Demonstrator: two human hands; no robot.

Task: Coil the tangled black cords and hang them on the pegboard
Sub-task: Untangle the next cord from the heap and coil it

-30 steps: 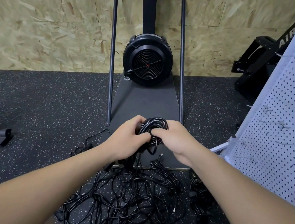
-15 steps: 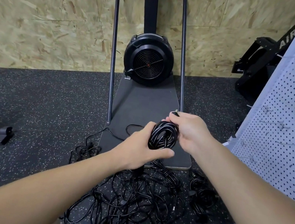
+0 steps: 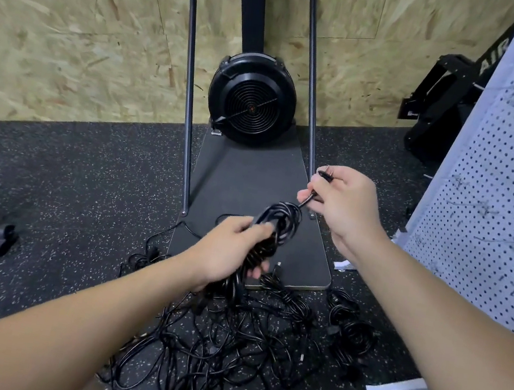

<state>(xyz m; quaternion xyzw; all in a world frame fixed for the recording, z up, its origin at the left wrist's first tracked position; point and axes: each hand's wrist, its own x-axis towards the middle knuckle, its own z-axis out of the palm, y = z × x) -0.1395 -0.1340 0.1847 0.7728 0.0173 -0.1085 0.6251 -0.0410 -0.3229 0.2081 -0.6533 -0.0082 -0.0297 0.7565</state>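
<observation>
Head: L hand (image 3: 232,252) grips black coil (image 3: 277,229); R hand (image 3: 345,206) pinches cord end (image 3: 311,198).

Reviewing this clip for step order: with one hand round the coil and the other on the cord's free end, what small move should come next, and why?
Probably wrap the free end round the coil to bind it. The left hand grips the bundled loops, the right hand pinches the short tail leading off them, and the coil is not yet tied. The pegboard stands to the right.
</observation>
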